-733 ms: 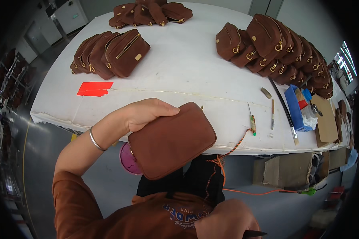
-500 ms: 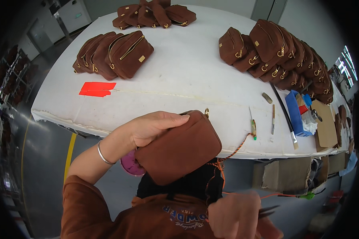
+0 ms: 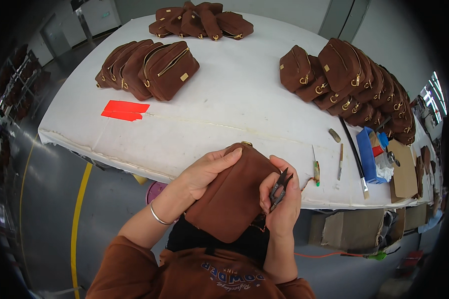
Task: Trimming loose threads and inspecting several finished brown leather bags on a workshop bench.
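Observation:
A small brown pouch bag is held in front of me at the table's near edge, its plain side facing up. My left hand grips its left side, thumb lying on top near the upper edge. At the bag's right side is my right hand, closed around small dark thread snips whose blades point up. The fingers of that hand also rest against the bag. A bit of gold hardware shows at the bag's top edge.
Brown bags with gold rings stand in groups on the white table: back, left and right. Red tape marks the left. On the right lie an awl, a brush, a blue box and a cardboard box.
My right hand has come up with the snips from low near my body to the bag's right side. The bag has turned more upright in my left hand.

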### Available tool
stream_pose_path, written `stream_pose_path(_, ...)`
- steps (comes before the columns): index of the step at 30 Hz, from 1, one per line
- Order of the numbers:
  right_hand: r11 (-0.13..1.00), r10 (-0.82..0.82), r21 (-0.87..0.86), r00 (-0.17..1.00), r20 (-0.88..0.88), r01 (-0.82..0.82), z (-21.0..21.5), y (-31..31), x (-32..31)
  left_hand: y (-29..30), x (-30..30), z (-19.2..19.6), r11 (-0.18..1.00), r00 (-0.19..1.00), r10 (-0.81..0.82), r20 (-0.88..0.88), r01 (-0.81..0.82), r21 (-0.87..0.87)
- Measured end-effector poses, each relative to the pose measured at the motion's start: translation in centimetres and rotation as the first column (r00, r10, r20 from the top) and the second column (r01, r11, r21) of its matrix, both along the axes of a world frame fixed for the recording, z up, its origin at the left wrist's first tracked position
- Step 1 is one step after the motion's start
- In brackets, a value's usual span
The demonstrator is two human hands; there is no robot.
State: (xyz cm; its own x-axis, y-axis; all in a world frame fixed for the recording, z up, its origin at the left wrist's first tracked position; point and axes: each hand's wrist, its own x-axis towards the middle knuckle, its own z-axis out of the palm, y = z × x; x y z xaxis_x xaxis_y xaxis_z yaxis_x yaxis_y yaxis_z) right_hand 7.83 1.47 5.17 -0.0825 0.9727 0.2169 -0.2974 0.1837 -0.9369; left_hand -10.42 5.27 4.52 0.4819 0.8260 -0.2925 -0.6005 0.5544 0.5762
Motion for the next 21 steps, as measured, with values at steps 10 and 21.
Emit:
stream_pose_path(10,0.969,-0.152,0.234,0.931,0.332,0.075,-1.3,0.2,-0.6,-0.1,0.6,-0.1,0.999,0.998,0.037,0.044,-0.037,0.009)
stream_pose_path(21,0.948,-0.305,0.219,0.856,0.418,0.231,-1.5,-0.9,-1.5,-0.8,0.6,-0.7,0.998,0.994,0.028,0.106,-0.033,0.046)
